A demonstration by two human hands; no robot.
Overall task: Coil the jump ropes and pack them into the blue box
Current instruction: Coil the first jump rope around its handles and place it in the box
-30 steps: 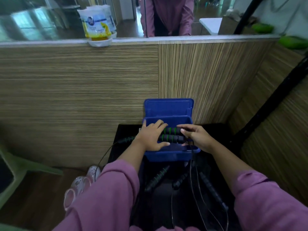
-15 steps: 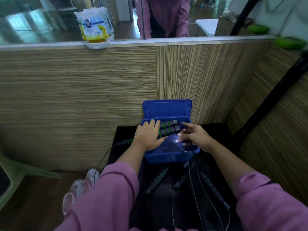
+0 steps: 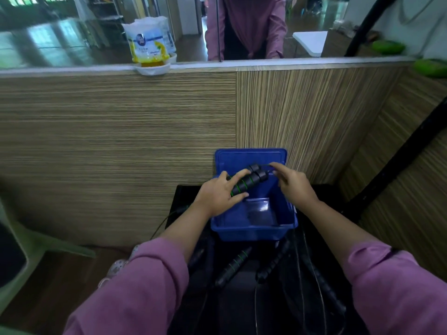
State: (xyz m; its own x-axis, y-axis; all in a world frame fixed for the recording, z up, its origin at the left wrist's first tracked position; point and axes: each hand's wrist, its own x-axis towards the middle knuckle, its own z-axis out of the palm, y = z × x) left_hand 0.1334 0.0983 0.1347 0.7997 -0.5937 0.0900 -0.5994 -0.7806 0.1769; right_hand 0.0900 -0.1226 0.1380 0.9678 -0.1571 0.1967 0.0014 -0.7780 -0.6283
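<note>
The left hand (image 3: pixel 219 194) hides the near ends of the two handles (image 3: pixel 249 181), the cord at the right hand (image 3: pixel 294 183) is too thin to trace, and the black table (image 3: pixel 242 298) runs off the bottom edge.

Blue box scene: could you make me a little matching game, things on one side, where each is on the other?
Things:
1. pair of handles
2. blue box
3. white bag
4. green chair

Places:
A. up on the ledge
B. far left, on the floor
C. held in the left hand
D. on the black table

Pairs: 1-C, 2-D, 3-A, 4-B
</note>
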